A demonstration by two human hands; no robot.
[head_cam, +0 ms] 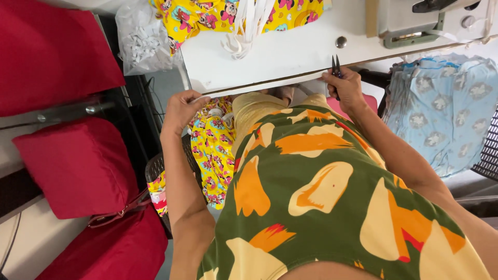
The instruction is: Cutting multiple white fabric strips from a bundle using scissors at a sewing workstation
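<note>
Closest to the camera, a green top with orange and cream shapes [332,207] fills the lower view; both forearms reach forward from it.

Left hand [181,110]: grip loosely curled at the near left corner of the white worktop [270,57], fingertips on what looks like a strip of white band at the edge; whether it is pinched I cannot tell. Just below it hangs 1 piece of yellow cartoon-print cloth [212,150], falling into a dark basket [155,168].

Right hand [345,89]: grip closed around 1 pair of small thread snips [336,66], blades pointing away from the body, long axis roughly upright in view, tips at the worktop's front edge.

The 2 hands sit well apart along that edge. The yellow cloth lies below and right of the left hand, much nearer to it than to the snips.

Further out: 3 red cushions [78,166] at left, a blue printed cloth stack [441,103] at right, more yellow cloth [207,15], white bands [244,26], and a sewing machine base [415,21] on top.
</note>
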